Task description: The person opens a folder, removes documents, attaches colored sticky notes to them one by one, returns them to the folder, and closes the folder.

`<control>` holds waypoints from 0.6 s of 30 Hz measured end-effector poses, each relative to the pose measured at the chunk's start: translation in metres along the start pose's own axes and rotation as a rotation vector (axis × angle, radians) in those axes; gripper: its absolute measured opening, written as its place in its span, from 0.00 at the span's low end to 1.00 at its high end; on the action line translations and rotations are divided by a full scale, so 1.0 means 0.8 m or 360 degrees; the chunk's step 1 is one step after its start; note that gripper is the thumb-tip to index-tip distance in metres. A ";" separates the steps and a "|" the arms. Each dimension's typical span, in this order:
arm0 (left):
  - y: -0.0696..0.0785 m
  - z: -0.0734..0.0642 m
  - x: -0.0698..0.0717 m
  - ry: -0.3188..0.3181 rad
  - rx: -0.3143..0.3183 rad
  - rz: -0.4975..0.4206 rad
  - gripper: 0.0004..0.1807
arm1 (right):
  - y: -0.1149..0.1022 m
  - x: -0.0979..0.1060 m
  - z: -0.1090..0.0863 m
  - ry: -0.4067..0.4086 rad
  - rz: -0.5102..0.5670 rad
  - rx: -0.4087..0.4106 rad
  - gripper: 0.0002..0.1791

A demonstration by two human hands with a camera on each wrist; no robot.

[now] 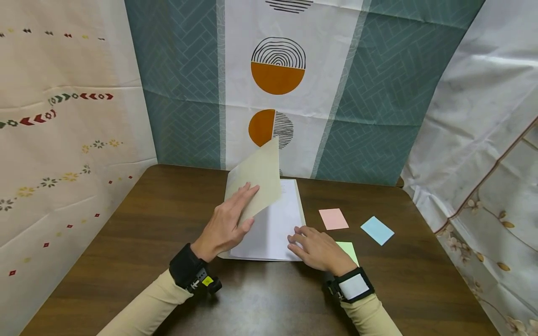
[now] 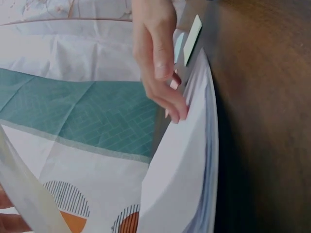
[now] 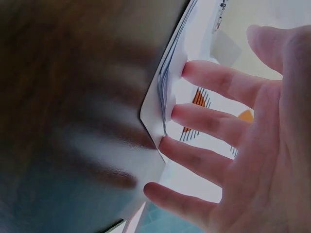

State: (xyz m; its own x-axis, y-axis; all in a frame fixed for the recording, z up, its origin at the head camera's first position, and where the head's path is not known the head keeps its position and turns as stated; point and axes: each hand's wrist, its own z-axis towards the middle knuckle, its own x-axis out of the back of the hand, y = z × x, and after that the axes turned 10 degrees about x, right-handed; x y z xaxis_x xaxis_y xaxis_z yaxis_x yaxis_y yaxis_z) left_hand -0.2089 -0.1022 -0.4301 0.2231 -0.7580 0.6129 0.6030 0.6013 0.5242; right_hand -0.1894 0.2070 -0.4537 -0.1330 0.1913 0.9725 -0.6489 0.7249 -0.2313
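A cream paper folder stands on the wooden table with its front cover tilted up, white sheets lying inside. My left hand is against the raised cover, its fingers extended along the outer face and the thumb near the lower edge. At the lower right corner of the sheets rests my right hand, fingers spread and lightly bent; in the right wrist view several fingertips touch the papers. The left wrist view shows the stacked sheets edge-on.
To the right of the folder lie a pink sticky note and a blue one. A green sticky note is partly covered by my right hand. A patterned curtain hangs behind the brown table.
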 end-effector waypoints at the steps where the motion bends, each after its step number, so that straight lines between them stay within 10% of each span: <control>1: -0.001 0.001 0.002 0.0032 -0.0032 0.0000 0.43 | 0.000 0.000 0.000 0.0002 -0.0002 0.0004 0.26; 9: -0.002 0.013 0.019 0.0274 -0.0290 0.0031 0.40 | 0.001 0.000 -0.001 0.0017 -0.0030 0.0043 0.26; 18: 0.001 0.015 0.025 0.0242 -0.0321 0.0007 0.43 | 0.003 -0.002 -0.001 0.0013 -0.0020 0.0043 0.26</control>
State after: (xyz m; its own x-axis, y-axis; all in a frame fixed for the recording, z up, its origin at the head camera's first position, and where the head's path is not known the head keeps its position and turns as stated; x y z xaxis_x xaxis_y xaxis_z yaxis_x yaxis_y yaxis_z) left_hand -0.2128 -0.1140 -0.4104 0.3292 -0.7940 0.5110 0.7391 0.5535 0.3838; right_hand -0.1901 0.2090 -0.4561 -0.1188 0.1879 0.9750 -0.6704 0.7092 -0.2184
